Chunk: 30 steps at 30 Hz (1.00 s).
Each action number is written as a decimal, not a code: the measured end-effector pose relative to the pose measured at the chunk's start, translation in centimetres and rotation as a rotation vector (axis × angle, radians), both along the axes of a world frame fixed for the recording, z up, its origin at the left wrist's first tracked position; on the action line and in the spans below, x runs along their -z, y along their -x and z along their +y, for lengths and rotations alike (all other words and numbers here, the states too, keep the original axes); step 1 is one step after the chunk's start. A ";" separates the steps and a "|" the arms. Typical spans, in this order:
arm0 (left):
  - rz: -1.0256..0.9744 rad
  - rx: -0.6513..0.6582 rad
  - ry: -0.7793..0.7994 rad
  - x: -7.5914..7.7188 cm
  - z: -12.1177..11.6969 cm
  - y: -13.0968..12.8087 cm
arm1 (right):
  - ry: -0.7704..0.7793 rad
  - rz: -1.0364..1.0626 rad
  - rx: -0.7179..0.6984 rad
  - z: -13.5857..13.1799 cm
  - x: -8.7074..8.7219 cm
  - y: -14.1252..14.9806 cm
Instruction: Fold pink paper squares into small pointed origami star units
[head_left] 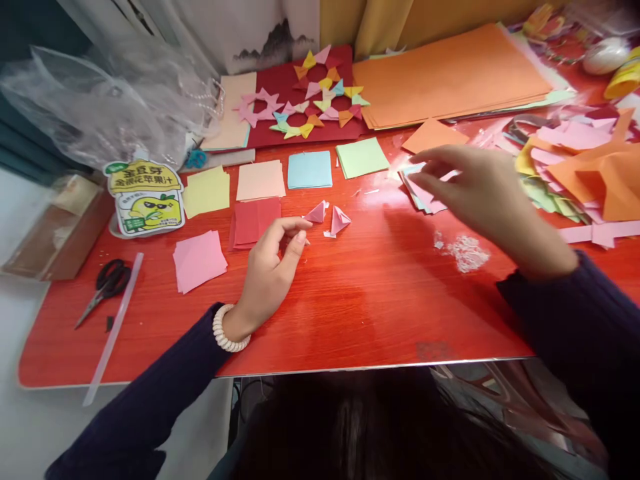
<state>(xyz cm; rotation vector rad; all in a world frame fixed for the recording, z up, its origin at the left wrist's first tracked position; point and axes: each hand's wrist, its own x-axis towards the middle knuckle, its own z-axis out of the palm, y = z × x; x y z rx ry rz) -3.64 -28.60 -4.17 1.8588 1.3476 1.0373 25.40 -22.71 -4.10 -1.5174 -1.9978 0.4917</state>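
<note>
My left hand rests low over the table beside the red paper stack. Its fingers are loosely bent, the thumb apart from them, and nothing shows between them. Just beyond its fingertips lie two small folded pink paper pieces, with white scraps by them. Over on the right, my right hand hangs above a small stack of pink and pale paper squares. Thumb and forefinger are apart there, with nothing seen in the grip; whether they touch the stack I cannot tell.
Yellow, peach, blue, green and pink paper stacks lie about. Folded paper rings sit behind. Black-handled scissors and a clear strip lie left; white bits and paper scraps right.
</note>
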 end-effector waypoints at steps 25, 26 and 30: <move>0.889 0.304 -0.493 1.3 1.9 -0.9 | -0.071 -0.323 -0.104 -2.1 2.9 -0.2; 0.893 0.296 -0.509 1.3 1.9 -0.8 | -0.088 -0.322 -0.106 -2.1 3.0 -0.3; 0.854 0.215 -0.614 0.9 2.0 -0.4 | -0.131 -0.381 -0.078 -2.3 2.9 -0.1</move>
